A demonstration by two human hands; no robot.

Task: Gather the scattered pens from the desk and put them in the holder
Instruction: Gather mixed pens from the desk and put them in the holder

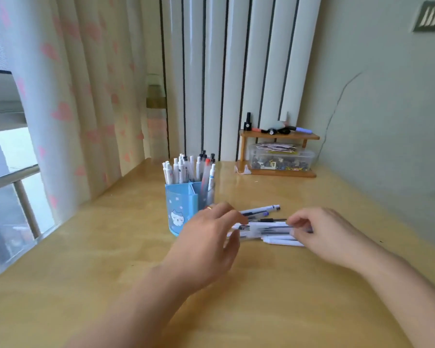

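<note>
From where the head camera looks down, the trouble I'd expect lies in that loose bundle of pens [266, 227] lying flat on the desk [111, 247] between the two hands: they are round and smooth, stacked a little over one another, so if the hands squeeze unevenly a pen or two could squirt out sideways and roll off toward the near edge. The holder [186, 209] stands just beyond the left hand [206, 242], almost touching its knuckles, and it is already crowded with upright pens, so a careless lift of that hand might knock it, and pushing a whole handful in at once could jam against those already standing there or tip the holder. As for the grip, the left hand has its fingers curled loosely over the left ends of the pens, thumb underneath and fingertips on top, seemingly pinching one pen's clipped end, though the blur keeps me from being sure how many it truly has. The right hand [322, 232] comes in from the other side, fingers bent and closed on the right ends of the same bundle, thumb and forefinger nipping a pen. A couple of pens lie just past the fingers on the far side, not held by either hand, and one white one lies nearest under the right hand's fingers. Well beyond both hands, a small wooden shelf [279, 136] sits against the wall.
</note>
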